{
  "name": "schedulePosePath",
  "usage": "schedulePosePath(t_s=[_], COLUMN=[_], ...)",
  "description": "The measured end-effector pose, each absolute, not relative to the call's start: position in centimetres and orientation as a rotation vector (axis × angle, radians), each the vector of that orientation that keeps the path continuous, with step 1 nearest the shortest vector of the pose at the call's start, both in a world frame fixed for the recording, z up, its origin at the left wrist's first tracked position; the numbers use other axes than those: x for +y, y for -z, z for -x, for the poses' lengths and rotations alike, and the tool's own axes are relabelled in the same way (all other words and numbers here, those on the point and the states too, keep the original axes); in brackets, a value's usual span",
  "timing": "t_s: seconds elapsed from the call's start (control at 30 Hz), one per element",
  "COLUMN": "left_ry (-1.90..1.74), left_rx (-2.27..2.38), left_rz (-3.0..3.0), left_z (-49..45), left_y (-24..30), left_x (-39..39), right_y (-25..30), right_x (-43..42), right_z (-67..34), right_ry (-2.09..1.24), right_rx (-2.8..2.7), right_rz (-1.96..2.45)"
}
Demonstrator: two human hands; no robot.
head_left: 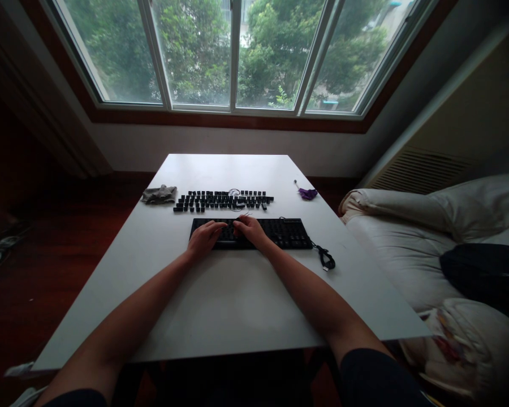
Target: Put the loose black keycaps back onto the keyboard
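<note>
A black keyboard (285, 233) lies lengthwise across the white table in front of me. My left hand (206, 234) rests on its left part, fingers stretched toward the middle of the keys. Beside it, my right hand (249, 227) is closed in a pinch just above the keyboard's middle. A thin wire-like piece shows by its fingertips; what the pinch holds is too small to make out. Behind the keyboard, loose black keycaps (214, 199) stand in rows, with thin loops of wire (234, 192) among them.
A grey cloth (159, 194) lies at the table's left edge, and a purple cloth-like item (307, 194) near the right. The keyboard's coiled cable (326, 259) rests on the white table (220, 305). A light sofa (390, 254) stands to the right, and a window is ahead.
</note>
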State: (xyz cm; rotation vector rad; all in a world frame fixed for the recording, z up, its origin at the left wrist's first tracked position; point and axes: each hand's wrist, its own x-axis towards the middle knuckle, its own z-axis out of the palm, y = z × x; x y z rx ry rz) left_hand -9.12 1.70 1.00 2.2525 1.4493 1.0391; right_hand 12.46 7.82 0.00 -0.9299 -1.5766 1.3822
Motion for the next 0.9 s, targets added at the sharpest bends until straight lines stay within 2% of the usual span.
schedulePosePath(t_s=[0.5,0.9], left_ry=[-1.007,-1.149], left_rx=[1.552,1.576], left_rz=[-2.252,-2.059], left_z=[9.01,8.97], left_y=[-0.54,-0.59], left_x=[1.57,1.7], right_y=[-0.56,-0.38], right_x=[7.57,7.68], right_z=[-12.32,-12.39], right_ry=[-1.395,-1.357], right_rx=[-1.514,-1.491], right_rz=[0.964,0.968])
